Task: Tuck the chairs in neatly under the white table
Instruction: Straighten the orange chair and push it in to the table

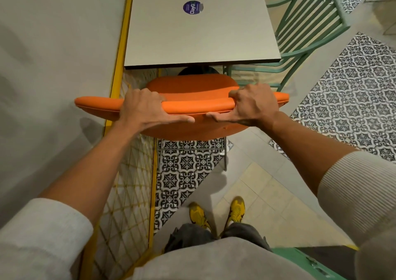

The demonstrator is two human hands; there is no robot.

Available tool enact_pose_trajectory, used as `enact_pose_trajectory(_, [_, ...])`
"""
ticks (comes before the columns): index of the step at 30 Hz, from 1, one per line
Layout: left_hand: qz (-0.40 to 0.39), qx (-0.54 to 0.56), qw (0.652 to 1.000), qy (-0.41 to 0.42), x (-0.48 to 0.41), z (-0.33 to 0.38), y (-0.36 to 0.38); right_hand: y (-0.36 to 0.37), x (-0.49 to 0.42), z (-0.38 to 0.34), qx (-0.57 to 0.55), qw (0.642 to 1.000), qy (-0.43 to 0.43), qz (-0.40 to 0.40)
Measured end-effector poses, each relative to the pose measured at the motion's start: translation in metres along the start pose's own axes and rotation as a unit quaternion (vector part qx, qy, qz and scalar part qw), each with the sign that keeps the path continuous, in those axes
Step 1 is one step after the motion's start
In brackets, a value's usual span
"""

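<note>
An orange padded chair stands in front of me, its seat facing the near edge of the white table. My left hand grips the top of the backrest left of centre, fingers over the front and thumb behind. My right hand grips the same backrest right of centre. The front of the seat sits just below the table's near edge. A green metal chair stands at the table's right side, angled and partly under the top.
A grey wall with a yellow strip runs close along the left. A yellow wire grid panel leans below it. Patterned and plain floor tiles lie to the right. My yellow shoes stand behind the chair. A green object is at bottom right.
</note>
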State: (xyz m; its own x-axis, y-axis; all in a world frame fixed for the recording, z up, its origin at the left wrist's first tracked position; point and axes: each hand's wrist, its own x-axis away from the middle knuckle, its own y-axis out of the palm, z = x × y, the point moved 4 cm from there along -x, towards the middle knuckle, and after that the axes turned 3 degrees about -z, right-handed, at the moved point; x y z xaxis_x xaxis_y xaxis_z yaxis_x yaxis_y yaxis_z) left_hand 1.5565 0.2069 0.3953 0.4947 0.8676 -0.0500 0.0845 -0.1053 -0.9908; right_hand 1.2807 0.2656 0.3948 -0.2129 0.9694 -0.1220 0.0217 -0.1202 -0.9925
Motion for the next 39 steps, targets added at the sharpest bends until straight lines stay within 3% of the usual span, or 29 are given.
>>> enact_pose_trajectory(6, [-0.081,0.070,0.994,-0.006,-0.009,0.004,0.000,-0.003,-0.006,0.004,-0.037,0.999,-0.003,-0.002])
enact_pose_trajectory(9, [-0.076,0.123,0.989,-0.007,-0.031,0.028,-0.012,-0.009,-0.011,0.020,-0.055,0.998,0.030,-0.015])
enact_pose_trajectory(13, [-0.060,0.074,0.995,-0.017,-0.068,0.048,-0.022,-0.013,0.002,0.070,-0.068,0.994,0.086,0.012])
enact_pose_trajectory(16, [-0.114,0.018,0.993,-0.006,-0.096,0.059,-0.017,-0.007,0.025,0.122,-0.133,0.971,0.194,0.049])
enact_pose_trajectory(18, [-0.189,0.010,0.982,-0.005,-0.116,0.083,-0.011,0.007,0.043,0.162,-0.152,0.959,0.238,0.013])
enact_pose_trajectory(21, [-0.268,0.025,0.963,0.011,-0.151,0.144,-0.007,0.037,0.069,0.220,-0.169,0.950,0.235,-0.119])
enact_pose_trajectory(26, [-0.326,0.040,0.944,0.018,-0.214,0.263,-0.001,0.058,0.101,0.324,-0.184,0.924,0.197,-0.270])
enact_pose_trajectory(31, [-0.362,0.040,0.930,0.040,-0.253,0.365,0.008,0.056,0.114,0.427,-0.172,0.919,0.183,-0.304])
enact_pose_trajectory(39, [-0.262,0.100,0.960,0.024,-0.351,0.484,-0.001,0.020,0.062,0.559,-0.120,0.942,0.144,-0.278])
